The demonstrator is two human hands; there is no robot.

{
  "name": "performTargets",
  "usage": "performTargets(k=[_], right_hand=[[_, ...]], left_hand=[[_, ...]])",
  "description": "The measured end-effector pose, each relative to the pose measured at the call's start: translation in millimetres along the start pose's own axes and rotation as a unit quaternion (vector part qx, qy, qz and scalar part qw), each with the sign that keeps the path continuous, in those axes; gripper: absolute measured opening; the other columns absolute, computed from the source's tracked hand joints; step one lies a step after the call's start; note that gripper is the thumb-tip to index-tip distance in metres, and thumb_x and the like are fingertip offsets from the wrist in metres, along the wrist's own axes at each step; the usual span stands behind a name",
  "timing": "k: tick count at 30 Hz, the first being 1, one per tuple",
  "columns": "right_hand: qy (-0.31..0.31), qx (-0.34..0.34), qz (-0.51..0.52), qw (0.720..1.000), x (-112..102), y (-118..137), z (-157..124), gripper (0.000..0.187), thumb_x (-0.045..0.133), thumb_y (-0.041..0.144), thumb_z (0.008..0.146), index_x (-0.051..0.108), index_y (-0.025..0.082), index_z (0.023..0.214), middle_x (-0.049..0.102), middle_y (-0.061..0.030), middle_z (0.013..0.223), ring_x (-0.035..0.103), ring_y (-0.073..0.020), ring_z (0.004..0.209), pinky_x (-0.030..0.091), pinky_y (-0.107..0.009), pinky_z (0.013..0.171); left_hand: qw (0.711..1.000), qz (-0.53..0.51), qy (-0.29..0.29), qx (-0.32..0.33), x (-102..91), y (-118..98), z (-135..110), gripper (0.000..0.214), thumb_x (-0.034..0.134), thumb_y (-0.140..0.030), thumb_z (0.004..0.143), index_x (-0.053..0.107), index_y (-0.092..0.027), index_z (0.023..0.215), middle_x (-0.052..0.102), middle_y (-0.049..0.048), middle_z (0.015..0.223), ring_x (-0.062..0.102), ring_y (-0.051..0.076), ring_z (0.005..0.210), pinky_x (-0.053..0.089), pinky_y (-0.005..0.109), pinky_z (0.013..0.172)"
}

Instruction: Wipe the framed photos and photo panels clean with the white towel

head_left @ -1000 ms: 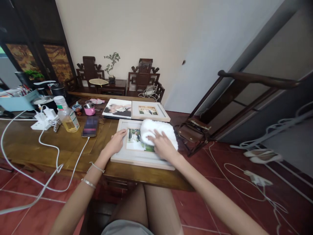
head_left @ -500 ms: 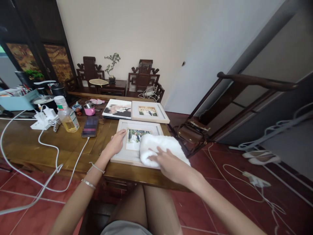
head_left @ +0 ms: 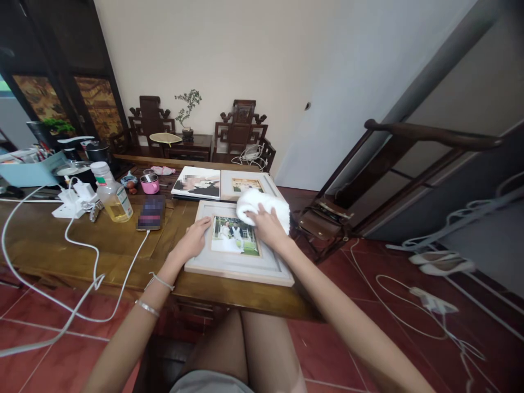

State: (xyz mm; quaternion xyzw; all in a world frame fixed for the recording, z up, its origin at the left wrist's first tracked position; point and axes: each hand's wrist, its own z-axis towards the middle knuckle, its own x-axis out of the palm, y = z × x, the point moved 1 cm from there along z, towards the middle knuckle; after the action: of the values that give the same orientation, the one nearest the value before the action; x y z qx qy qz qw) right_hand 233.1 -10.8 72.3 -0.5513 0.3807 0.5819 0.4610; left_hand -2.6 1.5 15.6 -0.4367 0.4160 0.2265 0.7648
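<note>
A light wooden picture frame [head_left: 241,267] holding a photo of two people lies flat at the table's front edge. My left hand [head_left: 193,240] grips its left side, with the fingertips over the rim. In my right hand [head_left: 268,225] is a folded white towel [head_left: 257,201], pressed down by the fingers at the frame's upper right corner. The towel hides that corner and part of a second picture frame [head_left: 227,191] lying behind. Beside that one is a white-edged photo album or panel [head_left: 196,180].
On the wooden table [head_left: 164,273] to the left are a phone [head_left: 150,213] on a charging cable, a bottle of yellow liquid [head_left: 114,199], a power strip [head_left: 67,207] and a pink cup [head_left: 150,184]. A dark chair [head_left: 368,174] with a brown bag stands at right.
My right hand has moved the towel away from me, from the frame's lower right to its upper right corner. More of the photo shows. The left hand has stayed in place.
</note>
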Motion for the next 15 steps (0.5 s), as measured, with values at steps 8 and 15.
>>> performTargets(k=[8, 15], right_hand=[[0.108, -0.078, 0.034, 0.991, -21, 29, -50, 0.065, 0.038, -0.007, 0.069, 0.056, 0.017, 0.126, 0.044, -0.0151, 0.143, 0.033, -0.0355, 0.132, 0.028, -0.063, 0.101], [0.197, -0.141, 0.12, 0.963, -64, 60, -127, 0.074, 0.036, -0.008, 0.064, 0.054, 0.021, 0.129, 0.049, -0.0137, 0.138, 0.035, -0.0309, 0.134, 0.034, -0.053, 0.103]], left_hand=[[1.0, 0.0, -0.01, -0.001, 5.6, 3, 1, 0.062, 0.034, 0.004, 0.076, 0.05, -0.015, 0.133, 0.041, 0.0083, 0.144, 0.035, 0.02, 0.135, 0.027, 0.043, 0.114], [1.0, 0.008, -0.008, -0.002, 6.9, 3, 1, 0.06, 0.034, 0.004, 0.077, 0.05, -0.014, 0.132, 0.041, 0.0096, 0.144, 0.034, 0.019, 0.136, 0.026, 0.041, 0.114]])
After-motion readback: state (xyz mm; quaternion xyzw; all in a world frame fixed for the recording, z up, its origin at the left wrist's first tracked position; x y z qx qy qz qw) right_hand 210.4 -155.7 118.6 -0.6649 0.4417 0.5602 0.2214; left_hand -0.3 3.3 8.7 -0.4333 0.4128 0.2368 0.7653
